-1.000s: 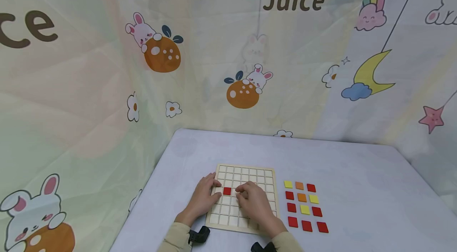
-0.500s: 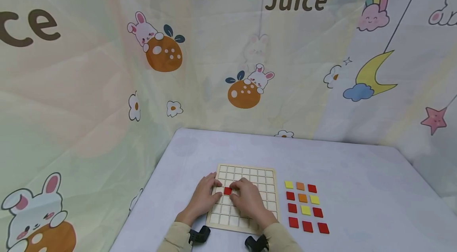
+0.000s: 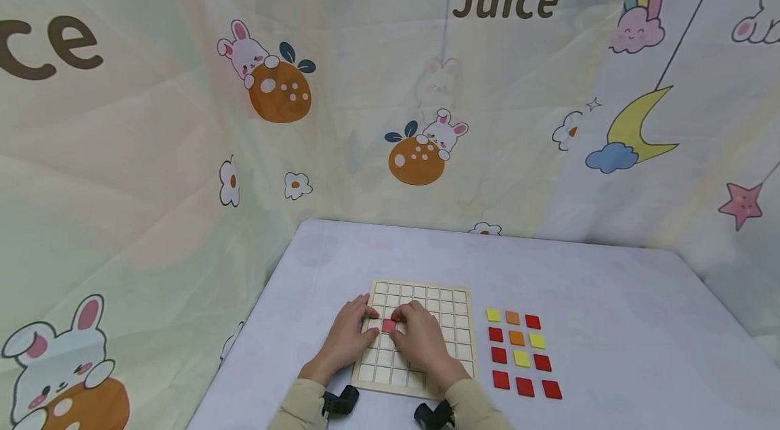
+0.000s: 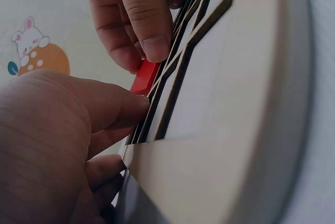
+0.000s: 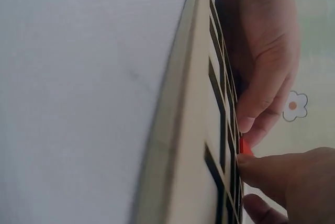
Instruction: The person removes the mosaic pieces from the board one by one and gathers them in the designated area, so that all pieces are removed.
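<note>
A wooden grid board (image 3: 429, 290) lies on the table with white squares between thin strips. One red square tile (image 3: 388, 326) sits in its left part and looks paler than the other red tiles; in the left wrist view it stands up above the strips. My right hand (image 3: 420, 342) pinches this tile at its right side with thumb and forefinger. My left hand (image 3: 349, 332) rests on the board's left edge, thumb and fingers spread towards the tile. In the right wrist view my right hand (image 5: 298, 179) covers part of the tile.
Right of the board, loose tiles lie in rows: several red tiles (image 3: 525, 387), some yellow tiles (image 3: 521, 358) and two orange tiles (image 3: 516, 338). A white cloth covers the table (image 3: 615, 308). Patterned fabric (image 3: 341, 145) hangs behind and at the sides.
My right hand has moved left across the board to the red tile and taken hold of its right side. The tile now looks paler. My left hand has stayed in place.
</note>
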A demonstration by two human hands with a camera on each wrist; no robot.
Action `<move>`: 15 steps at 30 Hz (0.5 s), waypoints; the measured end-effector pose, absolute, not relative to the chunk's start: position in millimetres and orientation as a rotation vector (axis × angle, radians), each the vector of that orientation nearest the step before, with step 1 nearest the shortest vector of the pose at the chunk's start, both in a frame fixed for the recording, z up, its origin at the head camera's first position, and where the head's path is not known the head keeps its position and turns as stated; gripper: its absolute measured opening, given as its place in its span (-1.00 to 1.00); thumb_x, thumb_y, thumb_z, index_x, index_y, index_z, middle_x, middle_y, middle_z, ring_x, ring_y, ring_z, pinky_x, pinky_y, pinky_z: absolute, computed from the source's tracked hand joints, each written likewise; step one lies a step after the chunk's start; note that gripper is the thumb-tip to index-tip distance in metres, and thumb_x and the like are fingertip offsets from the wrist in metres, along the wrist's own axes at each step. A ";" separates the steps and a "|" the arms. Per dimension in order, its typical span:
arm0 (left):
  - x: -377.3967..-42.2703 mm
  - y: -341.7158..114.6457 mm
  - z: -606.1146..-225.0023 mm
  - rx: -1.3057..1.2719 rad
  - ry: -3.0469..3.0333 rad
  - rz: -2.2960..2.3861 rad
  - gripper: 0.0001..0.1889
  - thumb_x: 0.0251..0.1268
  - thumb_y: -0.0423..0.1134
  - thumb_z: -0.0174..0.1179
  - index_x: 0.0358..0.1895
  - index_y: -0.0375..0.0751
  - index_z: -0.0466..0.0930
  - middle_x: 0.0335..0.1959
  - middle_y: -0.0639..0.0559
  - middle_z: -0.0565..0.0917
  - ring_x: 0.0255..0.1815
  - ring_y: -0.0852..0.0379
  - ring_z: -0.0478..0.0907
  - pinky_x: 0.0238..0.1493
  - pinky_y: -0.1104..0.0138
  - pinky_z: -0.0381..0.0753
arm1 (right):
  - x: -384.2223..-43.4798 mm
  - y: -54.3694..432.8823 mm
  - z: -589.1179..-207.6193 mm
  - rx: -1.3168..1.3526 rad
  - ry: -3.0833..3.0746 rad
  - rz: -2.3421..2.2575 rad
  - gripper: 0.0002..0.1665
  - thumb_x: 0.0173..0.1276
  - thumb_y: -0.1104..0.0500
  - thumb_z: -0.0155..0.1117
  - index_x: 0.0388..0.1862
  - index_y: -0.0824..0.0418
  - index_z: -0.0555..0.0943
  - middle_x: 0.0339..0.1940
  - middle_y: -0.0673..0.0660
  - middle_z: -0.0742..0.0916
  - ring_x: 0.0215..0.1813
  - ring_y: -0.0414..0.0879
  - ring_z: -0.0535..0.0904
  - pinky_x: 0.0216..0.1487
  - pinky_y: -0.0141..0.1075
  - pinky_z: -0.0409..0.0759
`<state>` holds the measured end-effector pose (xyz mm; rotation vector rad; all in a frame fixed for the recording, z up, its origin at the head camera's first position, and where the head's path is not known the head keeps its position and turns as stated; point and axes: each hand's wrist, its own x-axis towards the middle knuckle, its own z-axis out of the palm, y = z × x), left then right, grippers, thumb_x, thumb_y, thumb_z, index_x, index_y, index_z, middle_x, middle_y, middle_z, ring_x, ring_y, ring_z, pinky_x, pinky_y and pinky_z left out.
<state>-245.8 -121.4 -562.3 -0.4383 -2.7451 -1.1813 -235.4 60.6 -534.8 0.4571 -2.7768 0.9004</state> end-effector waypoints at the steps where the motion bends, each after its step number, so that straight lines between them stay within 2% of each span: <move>1: -245.7 -121.3 -562.3 -0.440 -2.744 -1.182 -0.81 0.19 -0.29 0.29 -0.13 -0.10 0.58 0.41 -0.25 0.34 0.48 -0.20 0.18 0.52 -0.04 0.07 | -235.6 60.2 -535.6 0.457 -2.768 0.905 -0.77 0.15 0.16 0.49 -0.21 0.10 0.66 -0.26 -0.04 0.63 -0.19 -0.11 0.56 -0.13 -0.19 0.62; 15: -243.5 -121.7 -559.3 -0.443 -2.743 -1.200 -0.81 0.20 -0.29 0.29 -0.12 -0.10 0.58 0.41 -0.23 0.35 0.48 -0.20 0.18 0.53 -0.04 0.07 | -235.2 56.4 -536.9 0.469 -2.774 0.938 -0.72 0.14 0.18 0.50 -0.16 0.14 0.68 -0.22 -0.02 0.66 -0.16 -0.13 0.57 -0.10 -0.21 0.65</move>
